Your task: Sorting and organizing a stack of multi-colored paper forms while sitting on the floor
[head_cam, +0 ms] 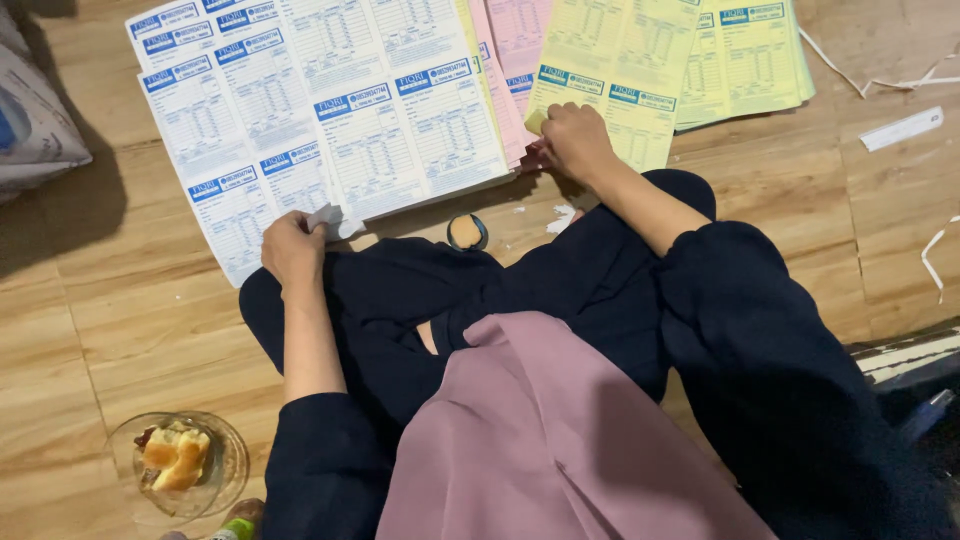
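A person in dark navy clothing and a mauve headscarf sat on a light wooden plank floor (90,320), bent over printed paperwork spread out ahead of the knees. The left hand (293,247) was closed on the near corner of a stack of white form sheets with blue header boxes (330,120), the corner curled up between thumb and fingers. The right hand (575,140) was clenched over the near edge of a stack of pale yellow form sheets (640,60), pinching a lifted corner, with a small reddish object that could not be made out just under the fingers. A stack of pink form sheets (510,50) lay between the white stack and the yellow one, mostly covered by both. Just nearer the person than the white stack, a small round dark-rimmed tin with a tan filling (466,232) rested on the floor, with white paper scraps (562,217) beside it. Well away from the white stack, by the person's left elbow, a clear glass bowl holding pieces of bread (178,462) stood on the planks. Thin white paper strips (900,130) lay beyond the yellow stack, on the side away from the white one.
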